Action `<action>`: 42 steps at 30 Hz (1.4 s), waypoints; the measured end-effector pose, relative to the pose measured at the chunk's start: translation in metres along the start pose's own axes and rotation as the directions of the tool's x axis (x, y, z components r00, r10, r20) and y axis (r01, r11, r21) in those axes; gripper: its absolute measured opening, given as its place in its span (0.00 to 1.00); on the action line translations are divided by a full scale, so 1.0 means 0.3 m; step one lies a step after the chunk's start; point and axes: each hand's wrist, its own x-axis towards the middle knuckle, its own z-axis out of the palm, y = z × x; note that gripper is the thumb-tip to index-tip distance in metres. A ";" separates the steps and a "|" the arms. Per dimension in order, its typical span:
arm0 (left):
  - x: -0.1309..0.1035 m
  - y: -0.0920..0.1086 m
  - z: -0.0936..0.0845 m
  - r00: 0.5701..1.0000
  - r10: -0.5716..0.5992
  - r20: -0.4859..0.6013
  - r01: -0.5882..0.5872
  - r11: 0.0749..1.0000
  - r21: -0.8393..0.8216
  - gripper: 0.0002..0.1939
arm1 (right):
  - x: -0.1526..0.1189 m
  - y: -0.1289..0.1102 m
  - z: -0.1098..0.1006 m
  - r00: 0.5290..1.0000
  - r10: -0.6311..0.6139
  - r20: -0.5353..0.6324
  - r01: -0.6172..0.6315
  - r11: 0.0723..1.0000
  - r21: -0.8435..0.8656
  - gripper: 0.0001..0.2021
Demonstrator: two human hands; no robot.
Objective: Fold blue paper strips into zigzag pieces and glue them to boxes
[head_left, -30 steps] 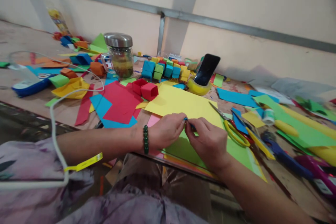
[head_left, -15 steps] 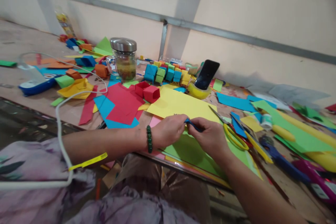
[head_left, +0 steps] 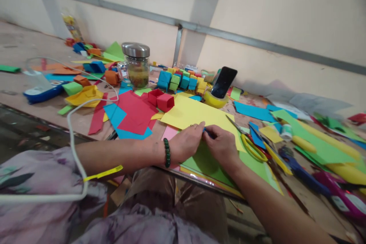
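Note:
Both my hands meet over the stacked coloured paper at the table's front edge. My left hand (head_left: 187,143) is closed in a pinch, with a green bead bracelet (head_left: 167,152) on its wrist. My right hand (head_left: 221,145) is also closed, its fingers pinching the same small piece of blue paper (head_left: 204,130). Most of that piece is hidden by my fingers. Beneath my hands lie green paper (head_left: 206,166) and a yellow sheet (head_left: 197,110). Yellow-handled scissors (head_left: 253,148) rest just right of my right hand.
Behind the sheets are red paper boxes (head_left: 165,102), a cluster of coloured paper cubes (head_left: 175,82), a lidded glass mug (head_left: 137,66) and a phone (head_left: 224,82) on a yellow stand. A white cable (head_left: 70,122) loops at left. A purple-pink tool (head_left: 340,194) lies far right.
My hands have drawn closer together around the blue paper, and less of it shows. My right hand has shifted slightly left. The view has moved a little.

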 end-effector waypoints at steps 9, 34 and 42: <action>0.017 0.027 -0.048 0.987 -0.141 0.071 0.155 0.779 -0.607 0.33 | -0.005 0.011 -0.009 0.966 -0.258 -0.006 0.245 0.924 -0.293 0.19; 0.026 -0.035 -0.044 0.966 -0.064 -0.252 -0.037 0.925 -0.377 0.27 | -0.029 -0.048 -0.084 0.925 -0.239 0.296 0.183 0.962 0.204 0.30; -0.005 0.008 -0.092 0.995 -0.025 -0.093 -0.014 0.916 -0.400 0.31 | 0.013 -0.029 -0.108 0.993 -0.113 0.039 0.087 0.907 0.412 0.13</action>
